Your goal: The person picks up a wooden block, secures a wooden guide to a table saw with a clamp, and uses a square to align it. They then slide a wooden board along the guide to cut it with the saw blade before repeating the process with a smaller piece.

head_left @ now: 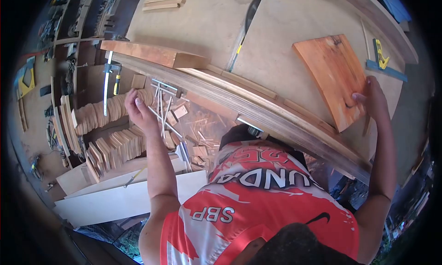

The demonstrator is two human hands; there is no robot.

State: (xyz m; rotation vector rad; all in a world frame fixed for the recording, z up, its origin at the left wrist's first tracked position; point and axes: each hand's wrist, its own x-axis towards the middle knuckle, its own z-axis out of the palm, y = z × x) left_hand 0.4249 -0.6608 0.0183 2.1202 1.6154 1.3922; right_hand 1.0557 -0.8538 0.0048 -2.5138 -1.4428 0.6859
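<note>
My right hand (374,98) grips the right edge of a reddish-brown wooden board (328,76), thumb on its upper face. The board lies tilted on the pale worktable (276,48), a dark curved mark near my thumb. My left hand (140,112) hangs in the air left of the table edge, fingers loosely bent and holding nothing I can see. Close to it is a bar clamp (107,83) with a yellow-and-black handle (117,84), at the end of a thick wooden plank (138,52) along the table's near edge.
A saw blade slot (237,51) runs across the tabletop. Beyond my right hand lies a yellow clamp-like tool (380,54) on a blue bar (386,70). Thin wood strips (162,0) lie at the back. Below left are stacked wood pieces (117,147), offcuts (200,150) and a white panel (124,198).
</note>
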